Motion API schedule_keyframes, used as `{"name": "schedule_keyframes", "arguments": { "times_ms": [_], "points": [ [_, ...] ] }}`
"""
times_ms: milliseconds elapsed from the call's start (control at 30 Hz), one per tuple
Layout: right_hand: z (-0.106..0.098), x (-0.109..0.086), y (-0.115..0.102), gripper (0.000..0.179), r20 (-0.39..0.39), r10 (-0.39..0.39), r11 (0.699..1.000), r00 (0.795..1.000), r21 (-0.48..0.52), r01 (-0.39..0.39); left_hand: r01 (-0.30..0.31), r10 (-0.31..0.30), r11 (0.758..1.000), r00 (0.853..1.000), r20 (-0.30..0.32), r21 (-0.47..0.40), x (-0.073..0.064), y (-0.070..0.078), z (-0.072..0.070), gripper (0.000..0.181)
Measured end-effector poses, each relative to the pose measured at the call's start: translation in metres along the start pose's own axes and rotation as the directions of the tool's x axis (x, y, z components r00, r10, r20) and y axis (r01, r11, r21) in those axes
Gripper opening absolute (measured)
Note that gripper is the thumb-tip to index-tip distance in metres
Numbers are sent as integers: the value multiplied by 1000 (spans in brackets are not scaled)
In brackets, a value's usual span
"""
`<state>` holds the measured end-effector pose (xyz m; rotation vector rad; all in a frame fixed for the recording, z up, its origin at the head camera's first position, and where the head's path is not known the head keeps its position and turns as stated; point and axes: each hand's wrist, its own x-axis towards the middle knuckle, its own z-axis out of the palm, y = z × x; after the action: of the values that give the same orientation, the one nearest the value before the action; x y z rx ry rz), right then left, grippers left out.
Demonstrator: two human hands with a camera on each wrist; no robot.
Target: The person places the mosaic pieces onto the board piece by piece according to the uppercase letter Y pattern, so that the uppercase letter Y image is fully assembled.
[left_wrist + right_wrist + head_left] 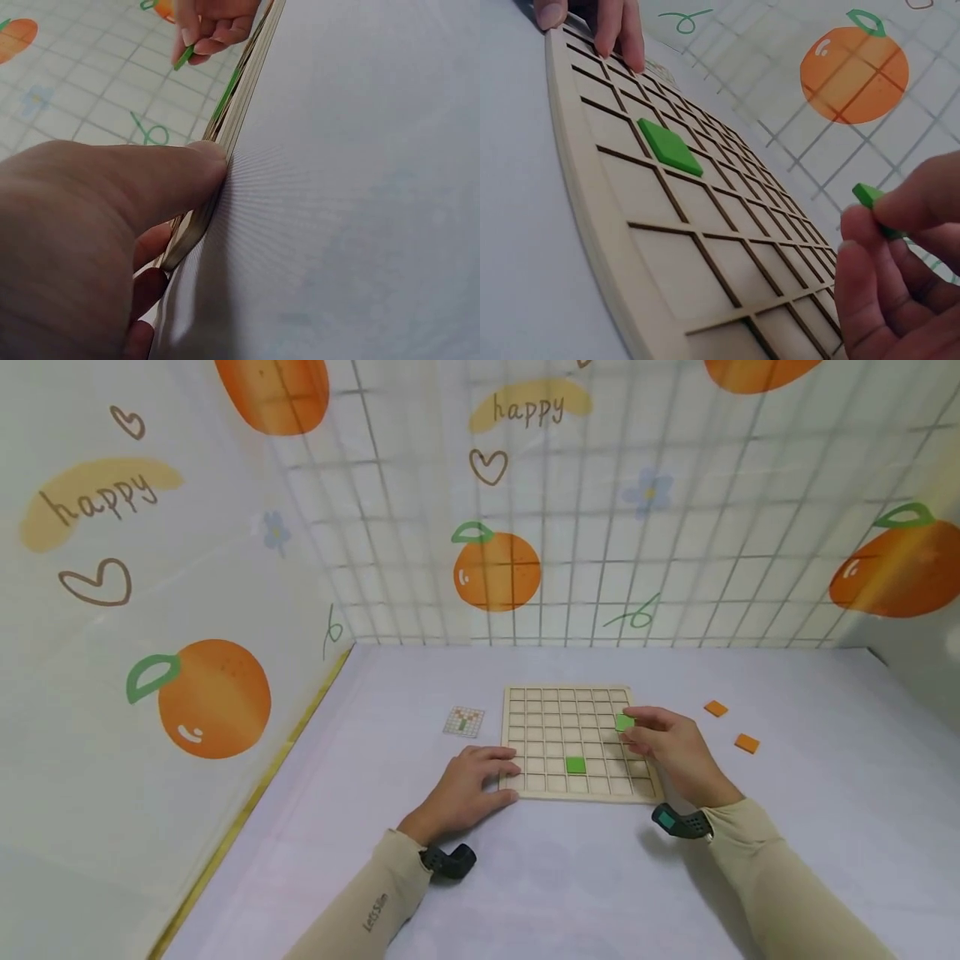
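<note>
At the far left hangs a curtain (45, 652) printed with oranges, hearts and the word "happy"; a yellow strip (247, 802) runs along its foot, beside the white tabletop (570, 877). From the near left comes a beige sleeve (337, 918) with small lettering, and a dark band (450, 862) at its cuff.

The left hand (465, 789) rests at the near left corner of a wooden grid board (555, 733): fingertips lie on the left border, the thumb is against the near edge, and the fingers are relaxed, not clenched. Just beyond this hand, to the left of the board, a small card (463, 722) shows a grid with coloured squares.

The board lies flat in the middle. A green tile (576, 765) sits in its second row from the near edge, around the middle column.

To the right, the right hand (678, 752) pinches a second green tile (624, 722) between thumb and fingers, raised clear of the board's right side. A dark band with a greenish face (681, 821) circles that wrist. Farther right, two orange tiles (747, 743) lie on the tabletop, apart from each other.
</note>
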<state>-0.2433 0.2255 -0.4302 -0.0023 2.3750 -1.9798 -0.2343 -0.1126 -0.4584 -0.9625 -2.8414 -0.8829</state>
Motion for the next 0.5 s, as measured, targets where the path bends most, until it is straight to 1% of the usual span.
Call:
{"name": "schedule_keyframes", "arguments": {
  "times_ms": [200, 367, 500],
  "points": [
    [4, 3, -5, 50, 17, 5, 999, 1000, -41, -5, -32, 32, 999, 999, -8, 10, 1, 2, -1, 32],
    [10, 7, -6, 51, 54, -10, 999, 998, -47, 13, -14, 15, 999, 1000, -16, 41, 2, 3, -2, 33],
    [16, 8, -5, 48, 78, -12, 998, 997, -53, 16, -5, 6, 999, 1000, -14, 40, 1, 2, 0, 33]
  ]
}}
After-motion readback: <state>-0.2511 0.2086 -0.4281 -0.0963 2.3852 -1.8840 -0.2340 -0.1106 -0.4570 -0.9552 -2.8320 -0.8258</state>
